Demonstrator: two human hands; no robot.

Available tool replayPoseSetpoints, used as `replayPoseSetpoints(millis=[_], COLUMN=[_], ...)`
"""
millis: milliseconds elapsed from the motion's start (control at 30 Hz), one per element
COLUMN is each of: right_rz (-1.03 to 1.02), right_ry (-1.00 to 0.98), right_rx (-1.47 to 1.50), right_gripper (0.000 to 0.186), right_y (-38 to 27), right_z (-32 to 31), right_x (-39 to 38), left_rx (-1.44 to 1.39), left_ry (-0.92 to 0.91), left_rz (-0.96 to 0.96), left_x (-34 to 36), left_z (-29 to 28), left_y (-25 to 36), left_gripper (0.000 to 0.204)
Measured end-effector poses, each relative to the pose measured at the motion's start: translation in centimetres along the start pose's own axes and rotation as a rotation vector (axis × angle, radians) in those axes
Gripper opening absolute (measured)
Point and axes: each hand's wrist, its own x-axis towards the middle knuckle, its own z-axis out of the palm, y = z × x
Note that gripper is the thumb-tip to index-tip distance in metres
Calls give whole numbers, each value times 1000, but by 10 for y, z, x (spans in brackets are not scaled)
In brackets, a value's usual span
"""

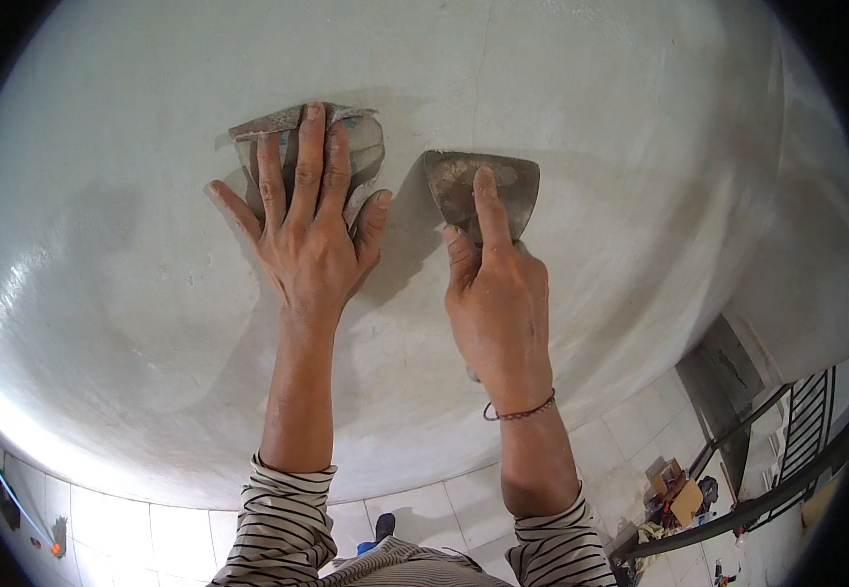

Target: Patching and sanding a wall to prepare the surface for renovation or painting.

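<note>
1. Since the left hand (312,245) is only spread flat over the crumpled grey sheet (370,147), not gripping it, I'd worry about the sheet skating out sideways if the pressure goes uneven. It's pinned against the wall (620,88).
2. The right hand (499,308) is wrapped round the handle of a scraper (444,181), index finger (489,210) laid along the blade. Tilt it too steeply and a corner could gouge the wall, imo. Can't tell if the whole edge is touching.
3. The scraper sits just right of the sheet, so a wide swipe might run the blade into the left thumb.
4. Looks-wise: the sheet's worn and creased, top edge folded over; the blade's flared, dull brown-grey, with paler blotches.
5. Further out, the wall's pale grey-green with a thin vertical line (484,59) up top. Any dust could drop onto the tiled floor (424,509) and get slippery.
</note>
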Motion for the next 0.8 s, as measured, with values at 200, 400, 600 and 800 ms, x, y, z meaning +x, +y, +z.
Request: replayPoseSetpoints(millis=[200, 400, 600, 800], right_rz=[21, -33, 36, -63], right_ry=[-15, 50, -38, 30], right_rx=[38, 65, 55, 18], right_gripper=[56, 54, 54, 53], right_y=[5, 4, 7, 11], right_z=[4, 7, -1, 1], right_x=[3, 7, 2, 2], left_rx=[-16, 0, -7, -35], left_ry=[0, -2, -10, 6], left_rz=[-5, -7, -4, -2], left_x=[-1, 1, -4, -3], left_z=[1, 1, 2, 1], left_y=[3, 3, 2, 2], left_gripper=[53, 53, 53, 54])
